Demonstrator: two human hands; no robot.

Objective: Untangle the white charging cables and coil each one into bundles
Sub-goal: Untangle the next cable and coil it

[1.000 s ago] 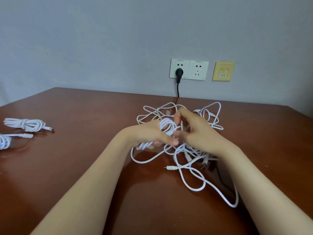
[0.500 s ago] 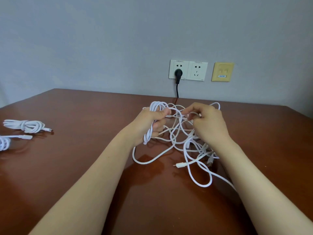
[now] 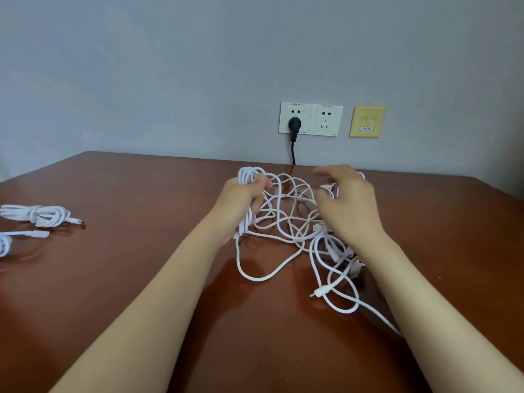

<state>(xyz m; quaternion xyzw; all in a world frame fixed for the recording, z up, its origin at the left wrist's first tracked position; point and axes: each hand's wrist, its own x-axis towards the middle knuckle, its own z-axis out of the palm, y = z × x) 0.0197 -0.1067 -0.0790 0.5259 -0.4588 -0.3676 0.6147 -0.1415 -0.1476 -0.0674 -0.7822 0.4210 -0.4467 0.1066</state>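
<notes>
A tangle of white charging cables [image 3: 295, 222] lies on the brown table, in the middle and toward the far edge. My left hand [image 3: 241, 202] is closed around a partly wound coil of white cable [image 3: 247, 177], held upright at the tangle's left side. My right hand [image 3: 348, 205] hovers over the right side of the tangle with fingers spread and slightly blurred, holding nothing that I can see. Loose loops trail toward me, ending in a connector [image 3: 319, 293].
Two coiled white cable bundles lie at the far left, one bundle [image 3: 39, 214] behind the other bundle [image 3: 5, 242] at the frame edge. A black plug [image 3: 295, 124] sits in the wall socket beyond the table, its cord dropping behind the table's back edge.
My right hand has let go of the strands it pinched and spread open over the tangle. My left hand has stayed put with its coil.
</notes>
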